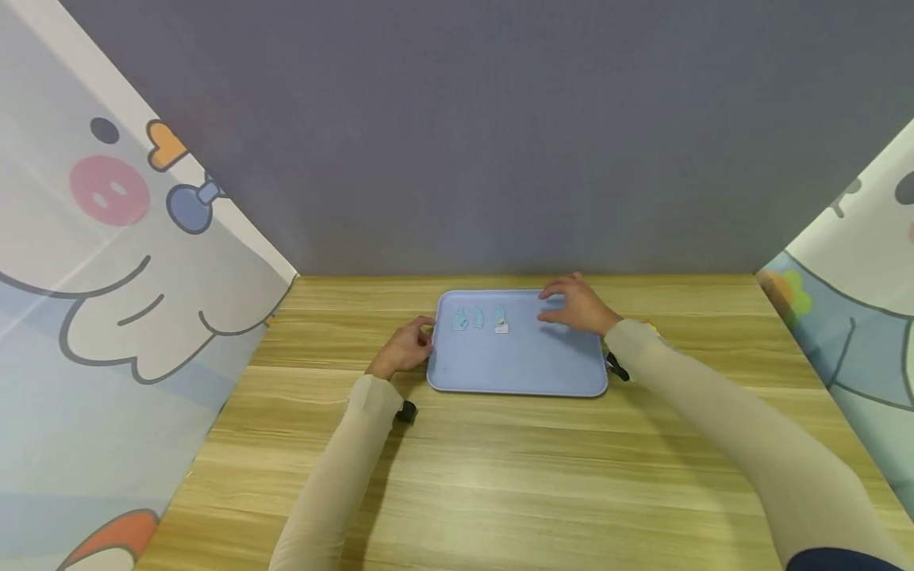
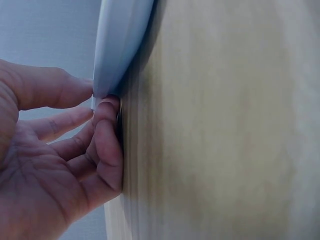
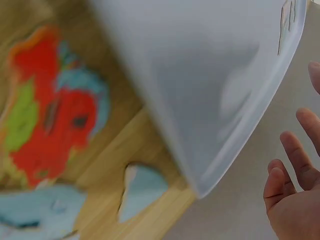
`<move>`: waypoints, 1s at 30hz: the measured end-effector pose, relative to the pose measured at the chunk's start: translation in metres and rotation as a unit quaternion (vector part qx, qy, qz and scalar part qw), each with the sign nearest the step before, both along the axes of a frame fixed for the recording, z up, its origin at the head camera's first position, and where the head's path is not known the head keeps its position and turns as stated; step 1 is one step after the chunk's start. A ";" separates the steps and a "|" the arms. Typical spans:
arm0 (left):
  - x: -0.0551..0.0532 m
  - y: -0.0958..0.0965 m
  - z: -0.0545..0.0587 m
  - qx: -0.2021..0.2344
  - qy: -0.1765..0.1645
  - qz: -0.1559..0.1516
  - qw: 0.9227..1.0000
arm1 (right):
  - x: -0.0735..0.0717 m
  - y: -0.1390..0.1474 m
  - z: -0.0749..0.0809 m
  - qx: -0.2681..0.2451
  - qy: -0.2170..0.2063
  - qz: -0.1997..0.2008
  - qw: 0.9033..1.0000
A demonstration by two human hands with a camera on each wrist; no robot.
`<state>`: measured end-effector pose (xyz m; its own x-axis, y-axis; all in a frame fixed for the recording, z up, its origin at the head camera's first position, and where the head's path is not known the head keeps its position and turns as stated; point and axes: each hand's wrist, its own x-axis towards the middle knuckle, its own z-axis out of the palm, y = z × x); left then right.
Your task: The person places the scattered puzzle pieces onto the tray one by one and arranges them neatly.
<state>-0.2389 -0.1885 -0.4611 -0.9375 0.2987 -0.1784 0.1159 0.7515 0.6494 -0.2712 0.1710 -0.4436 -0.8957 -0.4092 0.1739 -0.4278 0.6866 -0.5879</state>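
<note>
Blue tray (image 1: 517,365) pinched by left hand (image 1: 404,347); right hand (image 1: 580,306) spread.

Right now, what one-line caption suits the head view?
Left hand touching a tray, right hand hovering over it, blue pieces inside.

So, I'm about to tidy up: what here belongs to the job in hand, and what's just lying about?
Likely in the job:
tray, edge held by the left hand
three pale-blue pieces on it

Seemingly just lying about, though possibly awaiting use:
red multicoloured piece beside the tray
blue wedge-shaped piece
larger, partly visible blue piece
</note>
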 end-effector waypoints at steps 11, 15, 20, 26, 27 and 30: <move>-0.001 -0.001 -0.001 -0.003 0.007 -0.004 1.000 | 0.007 0.036 0.007 -0.008 0.024 -0.007 1.000; -0.001 0.000 -0.001 -0.002 0.009 -0.008 1.000 | 0.013 0.048 0.007 -0.008 0.015 -0.013 1.000; -0.001 0.001 -0.001 0.002 0.007 -0.008 1.000 | 0.015 0.064 0.001 -0.008 0.017 -0.019 1.000; -0.001 0.001 0.000 -0.002 0.003 -0.006 1.000 | 0.020 0.081 -0.010 -0.012 0.039 -0.029 0.999; -0.001 0.001 0.000 -0.002 0.003 -0.005 1.000 | 0.022 0.083 -0.012 -0.013 0.041 -0.031 0.999; -0.001 0.001 -0.001 -0.001 0.005 -0.007 1.000 | 0.026 0.090 -0.015 -0.013 0.046 -0.031 0.998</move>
